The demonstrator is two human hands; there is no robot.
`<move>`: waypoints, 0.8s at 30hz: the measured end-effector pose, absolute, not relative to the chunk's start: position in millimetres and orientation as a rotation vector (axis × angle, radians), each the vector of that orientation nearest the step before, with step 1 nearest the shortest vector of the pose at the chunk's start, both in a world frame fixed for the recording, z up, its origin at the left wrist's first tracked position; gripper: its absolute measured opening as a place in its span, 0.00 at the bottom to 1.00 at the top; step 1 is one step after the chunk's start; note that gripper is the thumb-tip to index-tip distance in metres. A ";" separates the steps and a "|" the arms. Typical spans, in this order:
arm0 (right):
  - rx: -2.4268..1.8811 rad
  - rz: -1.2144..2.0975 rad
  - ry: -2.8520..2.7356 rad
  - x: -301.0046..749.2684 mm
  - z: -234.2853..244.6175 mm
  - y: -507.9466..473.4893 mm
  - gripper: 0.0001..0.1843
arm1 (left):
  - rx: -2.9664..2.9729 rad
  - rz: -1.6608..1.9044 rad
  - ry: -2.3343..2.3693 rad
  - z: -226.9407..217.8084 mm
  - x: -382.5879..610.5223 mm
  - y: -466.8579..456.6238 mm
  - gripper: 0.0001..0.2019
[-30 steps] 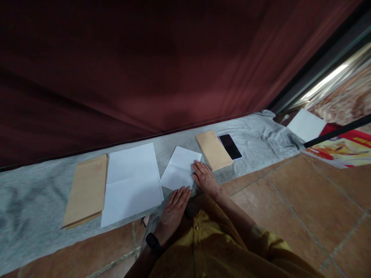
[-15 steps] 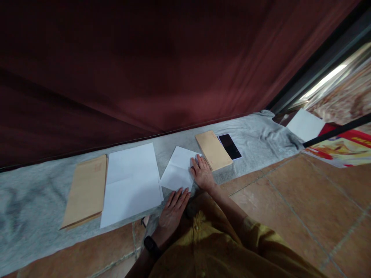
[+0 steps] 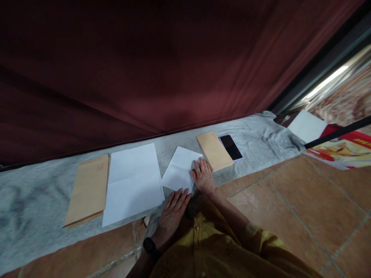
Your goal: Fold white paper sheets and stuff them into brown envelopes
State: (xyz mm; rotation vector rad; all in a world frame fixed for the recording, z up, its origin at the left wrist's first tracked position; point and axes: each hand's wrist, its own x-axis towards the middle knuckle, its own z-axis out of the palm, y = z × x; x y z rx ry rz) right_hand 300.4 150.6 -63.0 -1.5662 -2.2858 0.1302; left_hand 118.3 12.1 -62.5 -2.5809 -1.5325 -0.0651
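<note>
A folded white sheet of paper (image 3: 178, 166) lies at an angle on the grey cloth, with a crease across it. My left hand (image 3: 173, 208) rests flat on its near edge, fingers stretched out. At its right edge my right hand (image 3: 203, 177) presses down with fingers extended, its fingertips close to a stack of brown envelopes (image 3: 214, 150). To the left lies a stack of larger white paper sheets (image 3: 131, 181), the top one creased across the middle. Neither hand grips anything.
More brown envelopes (image 3: 87, 189) lie left of the white sheets. A phone (image 3: 231, 147) sits beside the right envelope stack. Grey cloth (image 3: 257, 135) covers the narrow bench, and a dark red curtain (image 3: 174, 69) hangs behind it. A thin dark bar (image 3: 336, 133) crosses at the right.
The view has shifted slightly, moving the things a little to the right in the picture. My right hand sits a touch lower along the paper's edge; both hands stay on it.
</note>
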 end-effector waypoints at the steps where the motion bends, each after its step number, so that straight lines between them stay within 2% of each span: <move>1: -1.562 0.142 -2.299 302.7 -62.8 145.5 0.30 | -2.585 -0.071 -1.537 -62.1 118.6 12.5 0.32; 14: -1.358 0.319 -2.479 324.9 -44.5 86.7 0.29 | -2.724 -0.313 -1.772 -34.4 120.2 31.3 0.20; 21: -1.281 0.348 -2.513 325.7 -49.0 66.2 0.34 | -2.475 -0.632 -2.090 -37.0 106.1 72.9 0.21; 24: -1.281 0.358 -2.512 325.3 -49.1 65.8 0.35 | -2.337 -0.653 -2.240 -35.9 101.7 99.3 0.23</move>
